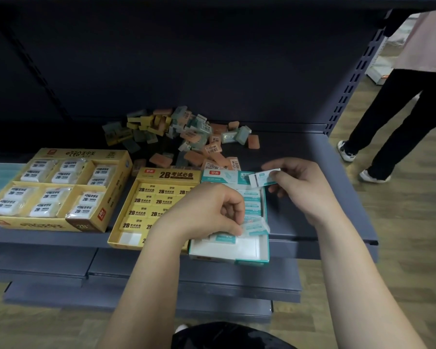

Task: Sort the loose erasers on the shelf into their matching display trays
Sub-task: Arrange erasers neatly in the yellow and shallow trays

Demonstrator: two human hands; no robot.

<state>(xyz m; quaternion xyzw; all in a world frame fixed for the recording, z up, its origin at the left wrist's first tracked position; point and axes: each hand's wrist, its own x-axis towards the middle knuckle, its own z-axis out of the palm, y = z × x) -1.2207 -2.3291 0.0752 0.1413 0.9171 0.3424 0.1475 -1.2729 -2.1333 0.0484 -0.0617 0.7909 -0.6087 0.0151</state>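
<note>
On the shelf (300, 152), at the teal tray (262, 259), left hand (207, 210) pinches 1 white-and-teal eraser (256, 226), right hand (300, 183) a second eraser (262, 179).

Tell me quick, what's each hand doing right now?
Left hand: pinching a clear-wrapped eraser over the teal tray.
Right hand: pinching a white-and-teal eraser.
</note>
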